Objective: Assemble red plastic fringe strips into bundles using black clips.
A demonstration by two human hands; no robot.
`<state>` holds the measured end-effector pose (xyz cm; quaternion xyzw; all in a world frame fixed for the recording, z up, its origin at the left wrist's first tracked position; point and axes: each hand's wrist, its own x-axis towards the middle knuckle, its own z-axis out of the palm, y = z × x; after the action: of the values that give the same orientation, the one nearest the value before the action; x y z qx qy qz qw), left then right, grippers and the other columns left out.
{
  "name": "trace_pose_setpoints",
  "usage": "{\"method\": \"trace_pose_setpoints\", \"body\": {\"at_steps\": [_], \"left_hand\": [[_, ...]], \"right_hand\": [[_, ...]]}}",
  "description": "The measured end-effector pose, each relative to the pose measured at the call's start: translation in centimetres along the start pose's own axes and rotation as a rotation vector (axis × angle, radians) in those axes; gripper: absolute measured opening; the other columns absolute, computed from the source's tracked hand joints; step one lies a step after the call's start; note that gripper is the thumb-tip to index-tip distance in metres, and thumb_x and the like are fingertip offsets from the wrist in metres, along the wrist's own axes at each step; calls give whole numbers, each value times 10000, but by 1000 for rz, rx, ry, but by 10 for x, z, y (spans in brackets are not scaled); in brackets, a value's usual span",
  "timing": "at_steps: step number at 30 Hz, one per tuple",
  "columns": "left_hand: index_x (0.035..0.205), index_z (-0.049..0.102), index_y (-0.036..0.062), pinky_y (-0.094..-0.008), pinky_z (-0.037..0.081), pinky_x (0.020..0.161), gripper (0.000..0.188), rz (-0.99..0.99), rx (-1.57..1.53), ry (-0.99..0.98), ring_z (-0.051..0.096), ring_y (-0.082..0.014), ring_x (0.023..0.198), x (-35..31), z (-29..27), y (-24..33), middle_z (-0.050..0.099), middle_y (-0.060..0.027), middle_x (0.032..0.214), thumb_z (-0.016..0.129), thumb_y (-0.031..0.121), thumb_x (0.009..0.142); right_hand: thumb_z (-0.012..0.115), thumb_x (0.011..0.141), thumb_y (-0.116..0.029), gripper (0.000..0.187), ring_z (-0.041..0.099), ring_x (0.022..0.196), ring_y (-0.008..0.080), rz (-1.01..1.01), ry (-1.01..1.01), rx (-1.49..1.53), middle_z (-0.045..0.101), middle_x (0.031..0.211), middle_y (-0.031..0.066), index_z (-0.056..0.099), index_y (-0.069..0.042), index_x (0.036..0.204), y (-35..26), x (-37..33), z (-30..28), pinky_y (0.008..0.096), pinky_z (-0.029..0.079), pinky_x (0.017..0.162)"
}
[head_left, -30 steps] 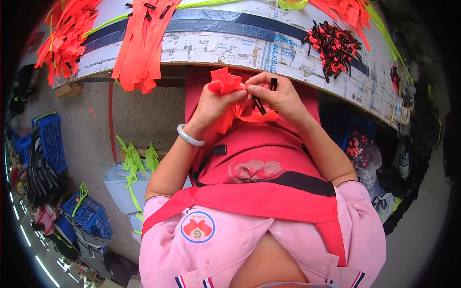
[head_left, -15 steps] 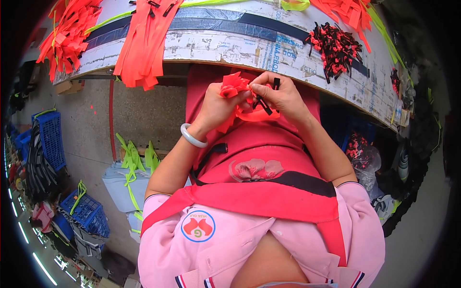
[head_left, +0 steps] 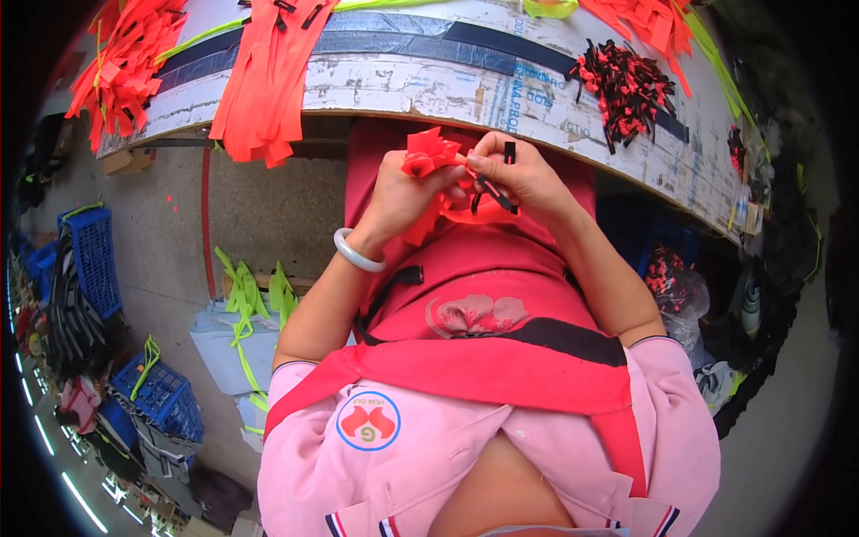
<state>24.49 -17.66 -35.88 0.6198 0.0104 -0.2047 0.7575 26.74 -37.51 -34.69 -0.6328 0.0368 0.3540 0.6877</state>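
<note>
My left hand (head_left: 404, 192) is closed around a bunch of orange-red fabric strips (head_left: 428, 152), whose folded ends stick up above the fist and hang down below it. Close beside it, my right hand (head_left: 522, 179) pinches at the strips with thumb and fingertips. Several short black strips (head_left: 495, 192) poke out from between its fingers, one upward and others down toward my lap. Exactly how the black pieces join the orange-red ones is hidden by the fingers. Both hands are in front of the table's near edge, above my red apron (head_left: 501, 251).
The worn white table (head_left: 385, 98) curves across the top. On it lie long orange-red strips (head_left: 268, 89), another orange-red bundle (head_left: 134, 63) at left, and a pile of small black-and-red pieces (head_left: 622, 94) at right. Blue crates (head_left: 161, 394) and yellow-green strips (head_left: 246, 291) are at lower left.
The orange-red bunch in my left hand has shifted slightly up and left. My right hand has turned a little, its black strips moving slightly with it. Both hands keep their hold.
</note>
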Motion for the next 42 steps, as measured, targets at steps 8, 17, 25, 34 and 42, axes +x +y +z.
{"method": "trace_pose_setpoints", "body": {"at_steps": [8, 17, 25, 34, 42], "left_hand": [[989, 659, -28, -250, 521, 601, 124, -12, -134, 0, 643, -122, 657, 2, -5, 3, 672, -58, 789, 651, 43, 888], [1034, 626, -4, -253, 507, 599, 162, -66, -257, -19, 619, -122, 649, 3, -11, 7, 650, -49, 798, 654, 64, 890], [1034, 603, 0, -248, 490, 600, 209, -157, -301, -80, 609, -132, 662, 0, -18, 11, 640, -57, 823, 663, 133, 885], [1042, 602, -8, -262, 514, 650, 217, -155, -242, -80, 633, -143, 733, 1, -22, 4, 653, -64, 839, 652, 140, 891], [981, 635, 7, -253, 516, 656, 139, -210, -196, -151, 638, -119, 719, -3, -20, 23, 657, -46, 816, 671, 92, 878]], "right_hand": [[691, 883, -161, 158, 523, 652, 33, -216, 197, -108, 580, 757, -22, 647, -25, 948, -17, -10, -8, 188, 422, 581], [661, 905, -168, 157, 477, 546, 19, -123, 148, -12, 613, 707, -21, 685, -27, 969, -17, -9, -4, 184, 356, 464], [678, 893, -180, 157, 445, 562, 4, -152, -15, -89, 550, 670, -52, 654, -26, 907, -28, -17, 8, 168, 339, 487], [709, 867, -183, 161, 442, 573, -8, -135, -9, -175, 578, 705, -46, 647, -35, 878, -26, -15, 7, 161, 323, 488], [705, 839, -186, 157, 419, 497, 15, 52, -34, -124, 537, 616, -37, 650, -39, 837, -38, -18, 9, 199, 312, 434]]}}
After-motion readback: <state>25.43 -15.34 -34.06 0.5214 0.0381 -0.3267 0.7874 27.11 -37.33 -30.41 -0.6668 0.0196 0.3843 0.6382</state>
